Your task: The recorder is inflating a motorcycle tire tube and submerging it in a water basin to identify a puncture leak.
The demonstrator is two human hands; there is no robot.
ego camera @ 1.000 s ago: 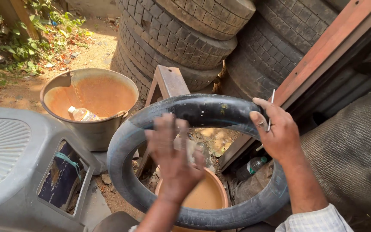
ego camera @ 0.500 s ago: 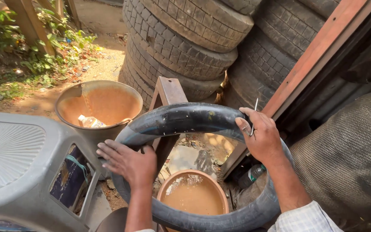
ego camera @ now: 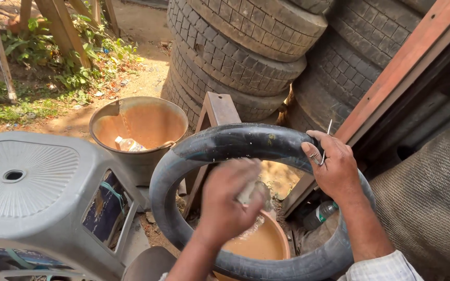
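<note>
A black inflated inner tube (ego camera: 235, 143) stands upright over a round tub of muddy brown water (ego camera: 259, 244). My right hand (ego camera: 332, 166) grips the tube's top right side, with a thin metal pin sticking up between its fingers. My left hand (ego camera: 230, 200) is blurred inside the ring of the tube, above the tub, cupped with water running off it; whether it holds anything I cannot tell.
A grey plastic stool (ego camera: 32, 192) stands at the left. Behind it is a metal bucket (ego camera: 139, 125) of brown water with a plastic bottle floating. Stacked tyres (ego camera: 246, 47) rise at the back, a rusty metal stand (ego camera: 217, 112) before them. Burlap sacking (ego camera: 433, 198) lies at the right.
My left hand has moved from the tube's left rim to the middle of the ring, over the tub. The right hand keeps its grip on the tube.
</note>
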